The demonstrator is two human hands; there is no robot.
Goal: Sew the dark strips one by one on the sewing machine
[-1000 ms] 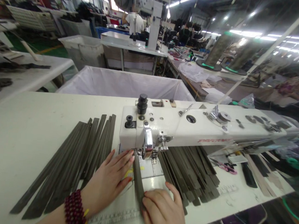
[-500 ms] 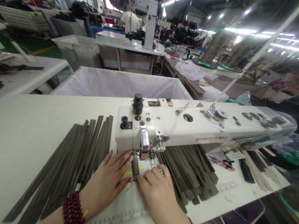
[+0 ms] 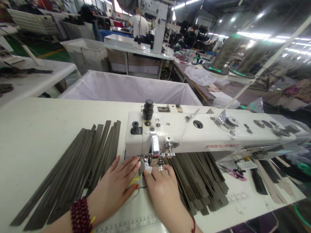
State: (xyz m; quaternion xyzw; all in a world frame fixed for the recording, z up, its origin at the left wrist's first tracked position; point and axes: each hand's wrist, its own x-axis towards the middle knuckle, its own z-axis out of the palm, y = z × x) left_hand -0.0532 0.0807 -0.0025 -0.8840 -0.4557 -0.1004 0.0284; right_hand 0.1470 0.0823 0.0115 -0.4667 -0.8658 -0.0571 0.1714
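Observation:
A white sewing machine [image 3: 188, 134] stands in front of me. The short visible end of a dark olive-grey strip [image 3: 141, 167] lies beneath its needle area. My left hand [image 3: 114, 186] rests flat beside the strip, fingers stretched out and tips by the presser foot. My right hand [image 3: 162, 191] is curled at the strip's near end, thumb and fingers closed; the fingertips are partly hidden. Similar strips [image 3: 71, 171] are fanned out left of my left hand. Another pile of strips [image 3: 200, 180] lies to the right, partly under the machine arm.
Pink-handled scissors [image 3: 235, 174] and a black piece [image 3: 258, 181] lie on the right of the table. A printed ruler scale [image 3: 126, 228] runs along the front. Behind the table is a white-lined bin [image 3: 131, 88]. A person [image 3: 138, 25] stands farther back.
The strip has moved away from me into the machine, so less of it shows. My right hand has followed it forward toward the presser foot. My left hand stays flat beside it.

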